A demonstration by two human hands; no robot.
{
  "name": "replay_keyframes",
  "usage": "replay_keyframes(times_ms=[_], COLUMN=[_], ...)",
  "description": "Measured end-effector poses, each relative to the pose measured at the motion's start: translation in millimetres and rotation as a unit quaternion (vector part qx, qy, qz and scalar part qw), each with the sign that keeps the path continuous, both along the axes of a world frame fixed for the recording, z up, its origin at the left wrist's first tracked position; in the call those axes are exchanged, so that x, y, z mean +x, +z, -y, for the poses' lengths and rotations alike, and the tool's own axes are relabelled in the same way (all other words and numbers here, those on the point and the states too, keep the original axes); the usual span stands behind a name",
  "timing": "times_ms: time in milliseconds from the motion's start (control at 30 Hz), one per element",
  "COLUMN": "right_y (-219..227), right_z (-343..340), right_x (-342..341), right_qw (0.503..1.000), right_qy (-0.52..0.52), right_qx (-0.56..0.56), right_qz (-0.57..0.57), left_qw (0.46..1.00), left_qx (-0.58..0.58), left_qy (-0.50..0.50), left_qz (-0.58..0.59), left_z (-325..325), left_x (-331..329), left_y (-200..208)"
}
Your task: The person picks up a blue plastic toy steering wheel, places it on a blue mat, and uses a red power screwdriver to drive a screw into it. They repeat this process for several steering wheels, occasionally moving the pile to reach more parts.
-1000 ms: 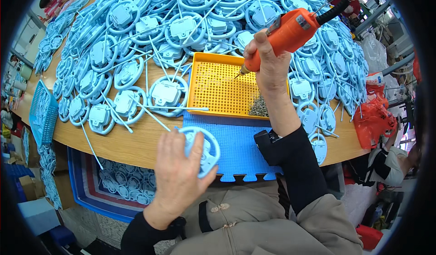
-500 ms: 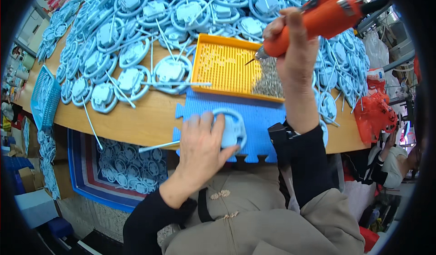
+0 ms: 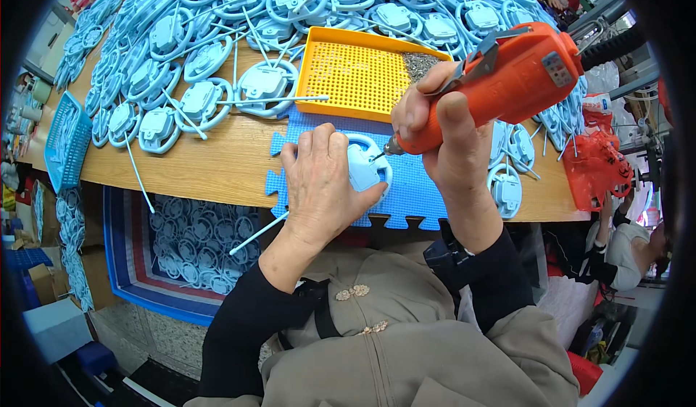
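My right hand [image 3: 457, 135] is wrapped round an orange electric screwdriver [image 3: 507, 81], which slants down to the left. Its thin dark bit meets the upper right of a light blue plastic part [image 3: 362, 168], a flat body inside a ring. That part lies on a blue foam mat [image 3: 409, 193] and is gripped by my left hand [image 3: 319, 182], fingers over its left side and thumb along its lower edge. A thin light blue rod sticks out below my left wrist. Whether a screw sits at the bit's tip is too small to tell.
Beyond the mat is a yellow perforated tray [image 3: 355, 73] with small metal screws [image 3: 419, 65]. Many similar blue parts [image 3: 199, 102] are heaped across the wooden table [image 3: 188, 175]. A blue basket [image 3: 69, 142] stands left, a lined bin of parts [image 3: 203, 247] below, red bags [image 3: 598, 164] right.
My right hand has brought the screwdriver down from over the yellow tray to the part, its bit now touching it. My left hand keeps its grip on the part.
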State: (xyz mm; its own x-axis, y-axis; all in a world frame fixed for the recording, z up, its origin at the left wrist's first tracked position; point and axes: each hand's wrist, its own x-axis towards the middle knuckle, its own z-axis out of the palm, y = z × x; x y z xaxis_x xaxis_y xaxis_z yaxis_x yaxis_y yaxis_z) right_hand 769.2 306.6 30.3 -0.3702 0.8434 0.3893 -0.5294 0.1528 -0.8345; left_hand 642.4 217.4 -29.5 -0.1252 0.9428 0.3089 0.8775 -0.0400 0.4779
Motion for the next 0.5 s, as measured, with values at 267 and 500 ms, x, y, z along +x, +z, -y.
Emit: replay_keyframes(times_ms=[267, 500], right_y=[-2, 0], right_z=[2, 4], right_x=[-8, -10], right_qw=[1.000, 0.999], right_qy=[0.012, 0.021], right_qx=[0.001, -0.012], right_qz=[0.028, 0.036], left_qw=[1.000, 1.000], left_qx=[-0.027, 0.015], left_qy=[-0.005, -0.007], left_qz=[0.016, 0.021], left_z=[-1, -3], left_x=[-3, -2], left_y=[-1, -4])
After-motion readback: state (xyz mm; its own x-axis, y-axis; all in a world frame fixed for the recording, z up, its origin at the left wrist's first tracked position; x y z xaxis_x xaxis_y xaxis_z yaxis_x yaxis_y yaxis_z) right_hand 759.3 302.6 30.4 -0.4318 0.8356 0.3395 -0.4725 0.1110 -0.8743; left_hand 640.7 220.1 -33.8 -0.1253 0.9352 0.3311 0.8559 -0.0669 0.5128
